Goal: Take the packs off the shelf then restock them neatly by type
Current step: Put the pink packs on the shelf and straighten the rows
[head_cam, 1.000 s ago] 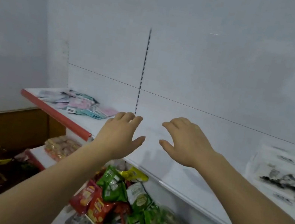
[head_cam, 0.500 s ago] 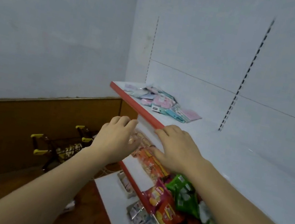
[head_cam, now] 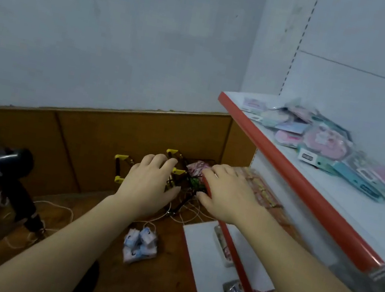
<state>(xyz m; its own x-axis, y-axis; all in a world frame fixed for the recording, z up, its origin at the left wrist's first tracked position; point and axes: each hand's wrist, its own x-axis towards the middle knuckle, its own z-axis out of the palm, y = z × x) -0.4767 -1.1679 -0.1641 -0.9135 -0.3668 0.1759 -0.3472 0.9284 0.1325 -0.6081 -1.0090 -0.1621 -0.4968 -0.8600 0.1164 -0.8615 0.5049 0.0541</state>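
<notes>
Two hands, left hand (head_cam: 147, 184) and right hand (head_cam: 226, 195), reach out with relaxed fingers, holding nothing. Pastel packs (head_cam: 328, 144) lie jumbled on the shelf (head_cam: 286, 160) up right of the right hand. Removal has seemingly not begun; next, grasp those packs.

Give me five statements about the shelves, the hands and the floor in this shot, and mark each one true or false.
1. A loose heap of pastel packs lies on the top shelf. True.
2. The left hand grips a snack bag. False: its fingers are spread and hold nothing.
3. The top shelf has a red front edge. True.
4. The white bundle of small packs sits on the top shelf. False: it lies on the brown floor.
5. The right hand rests on the pastel packs. False: it is extended well below them, in front of the lower shelf's orange packs.
</notes>
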